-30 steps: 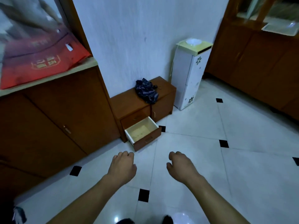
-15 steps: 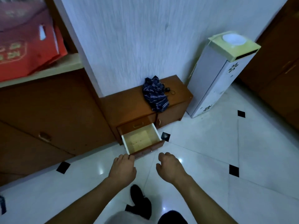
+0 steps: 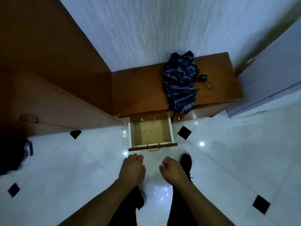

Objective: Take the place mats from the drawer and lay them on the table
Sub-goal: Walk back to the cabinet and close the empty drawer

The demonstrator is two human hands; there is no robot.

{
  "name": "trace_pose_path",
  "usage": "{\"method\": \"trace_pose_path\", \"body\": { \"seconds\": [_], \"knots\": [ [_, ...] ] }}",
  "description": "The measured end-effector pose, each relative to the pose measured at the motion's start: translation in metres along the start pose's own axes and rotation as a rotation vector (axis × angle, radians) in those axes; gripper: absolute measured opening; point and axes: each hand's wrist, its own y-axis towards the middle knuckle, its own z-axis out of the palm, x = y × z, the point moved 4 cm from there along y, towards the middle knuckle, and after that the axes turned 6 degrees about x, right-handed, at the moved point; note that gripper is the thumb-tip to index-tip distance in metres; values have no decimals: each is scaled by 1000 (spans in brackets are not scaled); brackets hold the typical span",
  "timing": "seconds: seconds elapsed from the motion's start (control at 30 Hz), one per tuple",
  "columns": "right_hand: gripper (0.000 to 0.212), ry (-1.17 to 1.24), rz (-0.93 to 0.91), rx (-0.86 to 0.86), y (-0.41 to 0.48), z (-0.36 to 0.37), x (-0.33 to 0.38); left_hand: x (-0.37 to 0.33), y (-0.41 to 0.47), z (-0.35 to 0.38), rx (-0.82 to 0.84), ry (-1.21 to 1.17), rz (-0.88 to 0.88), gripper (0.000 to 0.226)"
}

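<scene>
A small wooden drawer (image 3: 151, 132) stands pulled out from a low brown cabinet (image 3: 143, 88) against the white wall. Its pale inside shows only bare wood; I see no place mats in it. A brass handle hangs on its front edge. My left hand (image 3: 132, 170) hovers just below the drawer front, fingers curled, holding nothing. My right hand (image 3: 172, 171) is beside it, also loosely curled and holding nothing. No table is in view.
A dark blue striped folded umbrella (image 3: 180, 82) lies on the low cabinet top. A tall brown cupboard (image 3: 48, 79) fills the left. A white appliance (image 3: 268, 75) stands at the right. White floor tiles (image 3: 236, 160) spread around; my dark shoe (image 3: 185, 162) is near the drawer.
I have walked up to the drawer and now look straight down into it. Both hands stayed curled in front of me and are now close to the drawer front.
</scene>
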Motion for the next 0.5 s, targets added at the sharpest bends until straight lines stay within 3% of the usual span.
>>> {"method": "trace_pose_path", "body": {
  "seconds": [0.17, 0.27, 0.33, 0.4, 0.5],
  "knots": [
    [7, 704, 381, 172, 101, -20, -76, -2, 73, 70, -5, -842, -438, 8],
    [33, 863, 426, 218, 164, -14, -119, 11, 125, 135, 6, -1367, -756, 11],
    [39, 1052, 506, 167, 201, 2, -146, 20, 152, 178, 56, -1663, -869, 18],
    [41, 1114, 588, 20, 232, 20, -168, 32, 178, 214, 10, -1790, -963, 25],
    [33, 1231, 663, -14, 266, 54, -187, 44, 213, 257, -58, -2000, -1077, 26]
  ]
}}
